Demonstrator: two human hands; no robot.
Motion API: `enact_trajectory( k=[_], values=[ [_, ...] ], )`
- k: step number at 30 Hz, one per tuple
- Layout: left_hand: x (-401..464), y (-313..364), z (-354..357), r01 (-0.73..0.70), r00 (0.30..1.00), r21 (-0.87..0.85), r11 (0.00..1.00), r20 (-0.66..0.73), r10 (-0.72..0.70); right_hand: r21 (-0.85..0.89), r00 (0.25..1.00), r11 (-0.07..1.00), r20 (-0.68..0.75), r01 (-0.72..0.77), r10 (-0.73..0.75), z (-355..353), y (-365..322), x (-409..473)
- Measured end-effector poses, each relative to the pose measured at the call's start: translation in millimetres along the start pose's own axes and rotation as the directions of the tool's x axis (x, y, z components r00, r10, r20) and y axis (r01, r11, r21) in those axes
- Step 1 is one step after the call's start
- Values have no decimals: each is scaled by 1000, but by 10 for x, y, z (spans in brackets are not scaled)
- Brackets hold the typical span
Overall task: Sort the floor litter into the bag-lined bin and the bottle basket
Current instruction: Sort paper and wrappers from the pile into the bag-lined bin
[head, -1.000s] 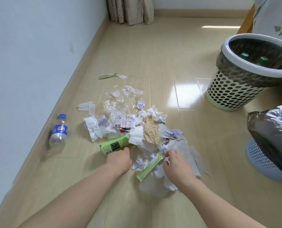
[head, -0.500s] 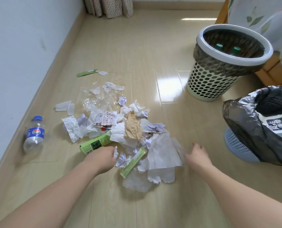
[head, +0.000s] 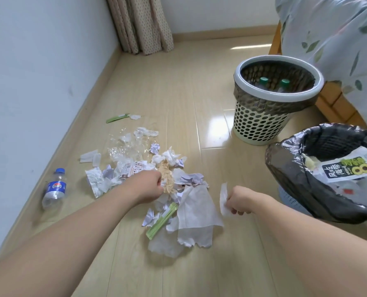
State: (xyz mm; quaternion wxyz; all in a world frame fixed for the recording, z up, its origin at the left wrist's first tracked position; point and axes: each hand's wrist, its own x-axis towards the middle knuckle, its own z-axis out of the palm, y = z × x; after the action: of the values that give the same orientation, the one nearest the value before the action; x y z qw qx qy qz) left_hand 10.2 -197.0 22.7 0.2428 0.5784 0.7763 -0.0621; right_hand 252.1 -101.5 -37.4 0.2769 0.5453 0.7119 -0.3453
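Bottles in basket, wrapper in bin

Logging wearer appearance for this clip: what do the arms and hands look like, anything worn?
Both arms are bare as far up as the frame shows: no sleeves in view. The left hand and right hand wear no gloves, and no watch, bracelet or ring is visible on the sides shown. No markings can be seen.
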Motion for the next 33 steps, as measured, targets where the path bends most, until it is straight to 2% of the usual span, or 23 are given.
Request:
enact_trajectory(
  k=[2, 4, 6, 9, 12, 14, 17, 20, 23, 27, 29, 32, 33],
  values=[
    [6, 285, -203, -25, 1000, -75, 997, 0, 26, 77, 999, 997, 26, 28, -30, -325, -19, -237],
    [19, 616, -393, -61, 998, -211, 976, -29, 57, 209, 998, 976, -30, 66, -61, -678, 40, -457],
    [32, 992, -558, -108, 994, -333, 937, -61, 93, 278, 986, 953, -143, 117, -80, -1038, 189, -669],
    [120, 1667, -726, -219, 976, -392, 894, -104, 193, 306, 937, 937, -346, 169, -56, -1491, 670, -911],
    [295, 2331, -740, -329, 944, -401, 855, -136, 300, 380, 852, 914, -517, 143, 82, -1699, 1356, -968],
    [424, 2824, -640, -391, 920, -361, 847, -145, 363, 395, 802, 916, -569, 74, 181, -1658, 1864, -983],
    [580, 3407, -383, -433, 901, -246, 867, -142, 410, 429, 801, 901, -517, -62, 302, -1475, 2333, -923],
    [700, 3749, -103, -432, 902, -119, 894, -49, 429, 439, 832, 882, -415, -172, 369, -1387, 2494, -814],
    [748, 3890, -42, -423, 906, -67, 904, -4, 424, 427, 776, 893, -511, -144, 369, -1430, 2535, -778],
    [738, 3690, -339, -428, 902, -125, 895, -127, 413, 367, 646, 928, -694, -65, 319, -1537, 2291, -791],
    [736, 3377, -538, -395, 910, -138, 908, -190, 367, 303, 614, 953, -755, 16, 230, -1582, 1977, -797],
    [688, 2695, -766, -312, 933, -122, 942, -225, 280, 134, 555, 966, -832, 221, -12, -1573, 1340, -756],
    [655, 2437, -812, -274, 945, -122, 954, -217, 243, 72, 557, 959, -825, 273, -96, -1538, 1103, -747]
  ],
)
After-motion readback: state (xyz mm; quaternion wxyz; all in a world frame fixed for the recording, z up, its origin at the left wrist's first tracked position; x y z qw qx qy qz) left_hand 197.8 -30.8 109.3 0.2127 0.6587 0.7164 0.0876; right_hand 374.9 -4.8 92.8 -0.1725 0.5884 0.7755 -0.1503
